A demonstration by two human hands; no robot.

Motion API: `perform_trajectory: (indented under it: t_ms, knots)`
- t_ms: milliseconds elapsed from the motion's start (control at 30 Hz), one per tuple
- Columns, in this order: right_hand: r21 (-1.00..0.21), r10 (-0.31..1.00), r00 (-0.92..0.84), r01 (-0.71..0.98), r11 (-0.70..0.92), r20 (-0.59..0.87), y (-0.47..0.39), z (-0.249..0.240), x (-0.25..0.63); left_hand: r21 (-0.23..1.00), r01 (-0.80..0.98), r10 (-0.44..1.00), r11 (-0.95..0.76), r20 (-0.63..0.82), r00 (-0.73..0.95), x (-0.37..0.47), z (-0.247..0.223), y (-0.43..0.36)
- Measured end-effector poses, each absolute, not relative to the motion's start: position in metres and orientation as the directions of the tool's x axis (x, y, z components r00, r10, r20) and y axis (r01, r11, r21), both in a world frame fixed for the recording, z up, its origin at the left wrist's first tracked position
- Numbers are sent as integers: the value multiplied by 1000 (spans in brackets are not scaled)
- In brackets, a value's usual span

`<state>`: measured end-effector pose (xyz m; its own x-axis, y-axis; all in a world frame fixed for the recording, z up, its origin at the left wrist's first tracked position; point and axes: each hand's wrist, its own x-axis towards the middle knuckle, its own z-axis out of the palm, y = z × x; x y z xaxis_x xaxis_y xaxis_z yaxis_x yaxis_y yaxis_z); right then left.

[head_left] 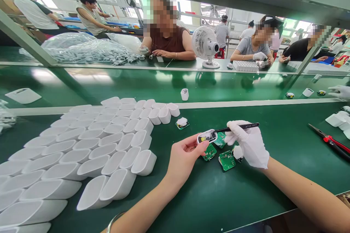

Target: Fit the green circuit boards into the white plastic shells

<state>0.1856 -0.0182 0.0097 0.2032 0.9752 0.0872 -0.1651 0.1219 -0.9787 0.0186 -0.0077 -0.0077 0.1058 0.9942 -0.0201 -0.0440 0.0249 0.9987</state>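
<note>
My bare left hand (186, 153) grips a white plastic housing (199, 139) with its open end tilted toward me. Inside it, yellow and dark electronic parts show. My right hand (247, 145), in a white glove, pinches black tweezers (240, 127), whose tip reaches the housing's opening; whether it touches a part inside I cannot tell. Just below and between both hands lie several green circuit boards (226, 160), some with white pieces on them. Another circuit board (182, 123) with a white top rests farther off, left of the held housing.
Many white housings (115, 185) stand in rows on the left. Red-and-black pliers (329, 142) lie at the right. Beyond a pale strip, one housing (184, 94) stands on the green surface. A fan (205, 45) and co-workers are across the bench; a gloved hand (340, 91) shows at far right.
</note>
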Motion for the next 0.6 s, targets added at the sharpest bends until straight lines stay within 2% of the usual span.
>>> perform_trajectory:
  t_ms: [167,367,600]
  knots:
    - [-986,983,167,-132,97,74,-20,11,185,999,-47,991,16,-10,135,19,-8,-9]
    - [-976,967,230,-161,147,108,-19,11,187,999,-48,993,16,-10,114,19,-7,-10]
    - [-982,971,217,-137,133,101,-19,8,188,999,-47,993,14,-8,122,19,-8,-9]
